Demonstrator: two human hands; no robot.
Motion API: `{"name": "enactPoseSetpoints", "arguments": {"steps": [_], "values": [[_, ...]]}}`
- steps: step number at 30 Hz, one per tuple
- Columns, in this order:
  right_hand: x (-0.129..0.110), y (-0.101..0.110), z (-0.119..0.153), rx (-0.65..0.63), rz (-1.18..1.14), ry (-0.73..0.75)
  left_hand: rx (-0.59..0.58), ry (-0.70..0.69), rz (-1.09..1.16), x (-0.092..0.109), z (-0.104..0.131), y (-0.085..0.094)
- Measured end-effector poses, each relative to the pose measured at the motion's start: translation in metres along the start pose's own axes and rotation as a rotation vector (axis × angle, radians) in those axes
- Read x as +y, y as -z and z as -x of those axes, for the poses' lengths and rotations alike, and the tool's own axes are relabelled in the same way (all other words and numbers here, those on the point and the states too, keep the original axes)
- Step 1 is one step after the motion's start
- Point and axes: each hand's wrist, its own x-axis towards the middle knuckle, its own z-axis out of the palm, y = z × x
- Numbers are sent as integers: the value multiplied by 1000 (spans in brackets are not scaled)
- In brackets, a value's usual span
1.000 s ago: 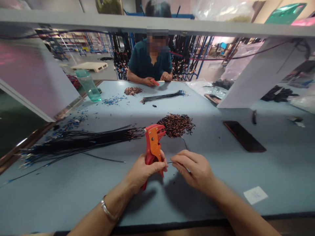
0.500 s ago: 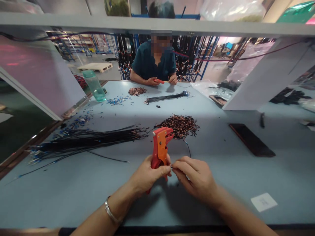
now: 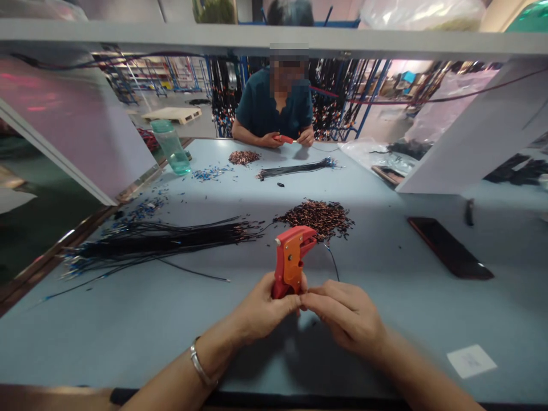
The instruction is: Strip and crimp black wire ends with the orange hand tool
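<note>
My left hand [image 3: 268,308] is wrapped round the handles of a red and orange wire stripper [image 3: 292,257], its jaws up and pointing right. My right hand [image 3: 349,314] has its fingers pinched together against my left thumb; what they hold is too small to make out. A thin black wire [image 3: 335,264] with a blue end rises behind my right hand. Beyond the tool lies a pile of short black and copper-coloured pieces [image 3: 319,217]. To the left a bundle of black wires [image 3: 171,241] lies on the grey table [image 3: 141,331].
A black phone [image 3: 447,246] and a white paper square [image 3: 471,361] lie at the right. A green bottle [image 3: 172,147] stands at the far left. Across the table a person [image 3: 276,108] holds a similar red tool. A shelf edge [image 3: 214,33] spans the top.
The view has shifted slightly, so most things appear a little further right. My right fingers have closed up against my left thumb. The stripper stays in my left hand.
</note>
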Motion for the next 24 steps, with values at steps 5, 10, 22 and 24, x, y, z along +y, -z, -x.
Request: {"name": "enactPoseSetpoints", "arguments": {"steps": [5,10,22,24], "values": [[7,5,2,-44,64,-44,10,-11,10,0,-1,3],[23,23,1,-199,167,-107,93,-20,-11,5,-5,11],[15,58,-3,-660,15,-188,187,-39,-1,4,-6,26],[14,60,-3,-801,30,-221,215,-55,-3,4,-7,28]]}}
